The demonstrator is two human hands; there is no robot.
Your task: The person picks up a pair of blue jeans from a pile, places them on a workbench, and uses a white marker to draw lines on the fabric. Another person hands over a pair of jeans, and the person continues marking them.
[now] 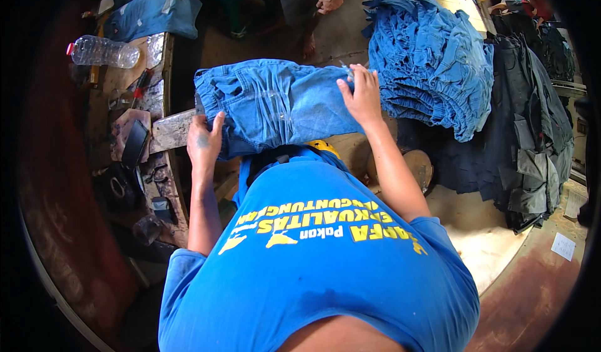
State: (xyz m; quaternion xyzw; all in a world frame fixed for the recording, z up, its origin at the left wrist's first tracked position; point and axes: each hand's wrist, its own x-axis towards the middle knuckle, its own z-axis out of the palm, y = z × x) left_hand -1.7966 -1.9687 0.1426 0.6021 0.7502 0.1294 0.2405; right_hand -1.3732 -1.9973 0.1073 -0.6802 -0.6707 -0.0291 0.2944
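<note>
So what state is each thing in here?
Denim garment: spread lengthwise, creased
Left hand: at the garment's gathered end
Right hand: touching its other end
Blue denim pile: stacked in layers
Dark garments: heaped, hanging loosely
Clear bottle: on its side, capped
White paper: lying flat

blue denim garment (275, 106), red bottle cap (69, 49)

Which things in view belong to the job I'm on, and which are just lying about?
Part of the job, apparently:
blue denim garment, with left hand and right hand on it
similar denim pile at right, probably

Just lying about, it seems:
clear bottle with red cap
dark rectangular object
white paper sheet
</note>
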